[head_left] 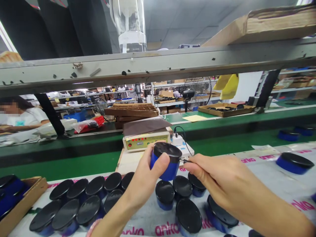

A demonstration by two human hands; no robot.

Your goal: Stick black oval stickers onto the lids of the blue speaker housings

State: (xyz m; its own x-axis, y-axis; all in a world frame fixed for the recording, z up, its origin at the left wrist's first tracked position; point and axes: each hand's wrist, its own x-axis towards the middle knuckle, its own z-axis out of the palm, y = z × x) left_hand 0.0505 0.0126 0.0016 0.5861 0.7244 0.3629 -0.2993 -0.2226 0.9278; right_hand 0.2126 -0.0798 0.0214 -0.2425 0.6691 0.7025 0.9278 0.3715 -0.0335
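Observation:
My left hand (145, 177) is closed around a blue round device with a black top (168, 149), its thumb on the near side. The device is lifted and tilted above the table. My right hand (217, 177) pinches a thin black piece with a metal tip (184, 161), pointed at the right side of the device. Whether it is a plug or a small tool I cannot tell; most of it is hidden in my fingers. Below my hands stand more blue devices with black tops, such as one between my wrists (189, 215).
Rows of similar devices (89, 210) stand at left, beside a cardboard box (27, 200). Behind my hands is a cream tester box (148, 140) with red lights, next to a white adapter (177, 140). A metal shelf beam (158, 64) crosses above. Another person (24, 113) sits at far left.

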